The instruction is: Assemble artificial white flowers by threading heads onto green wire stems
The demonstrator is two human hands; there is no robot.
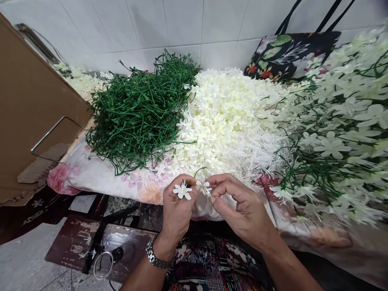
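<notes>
My left hand (pixel 177 212), with a watch (pixel 156 252) on its wrist, is closed on a green artificial flower stem. A white artificial flower (pixel 182 190) shows at its thumb side, and a second white flower (pixel 203 187) sits between the two hands. Thumb and fingers of my right hand (pixel 247 208) are pinched at the edge of that second flower, by its thin white stamens. Beyond my hands lie a heap of green stems (pixel 139 113), a pile of loose cream blossoms (pixel 221 105) and a bunch of white stamen pieces (pixel 257 153).
Finished-looking flower sprays (pixel 336 137) are heaped on the right. A floral bag (pixel 291 54) leans against the tiled wall (pixel 178 24). On the left stands a cardboard box (pixel 36 109) with a wire handle. A flowered cloth (pixel 100 161) covers the table; a brown bench (pixel 72 242) stands below.
</notes>
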